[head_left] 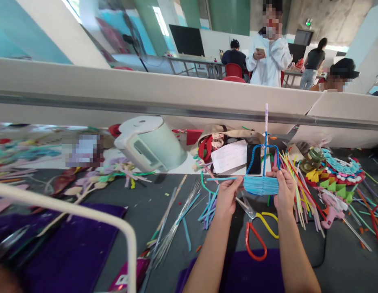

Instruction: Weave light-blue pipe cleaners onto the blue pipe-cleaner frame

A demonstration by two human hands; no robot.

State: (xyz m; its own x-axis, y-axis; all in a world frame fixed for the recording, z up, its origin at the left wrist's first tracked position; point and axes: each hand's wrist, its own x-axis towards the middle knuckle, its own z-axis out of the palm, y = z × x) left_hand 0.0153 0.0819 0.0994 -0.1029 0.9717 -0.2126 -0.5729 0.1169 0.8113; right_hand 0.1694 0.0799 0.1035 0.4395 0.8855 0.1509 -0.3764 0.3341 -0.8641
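Above the table I hold up a light-blue craft piece (261,185) made of pipe cleaners laid in close rows. Twisted darker blue strands form a frame (264,156) over it, with a white-and-purple tipped stick (266,116) on top. My right hand (283,187) is closed around the piece's right end. At its left end my left hand (228,194) pinches a straight light-blue pipe cleaner (218,179) sticking out leftward. Below the piece, between my forearms, lie scissors (252,221) with one red and one yellow handle loop.
Colourful pipe cleaners (301,191) and a pink glue gun (331,209) lie at right. Thin wires (179,228) lie at left. Behind are a bag (225,132), a black phone (253,159) and a pale green kettle-like container (152,142). A white rail (85,211) crosses the left foreground. People stand beyond the partition (177,87).
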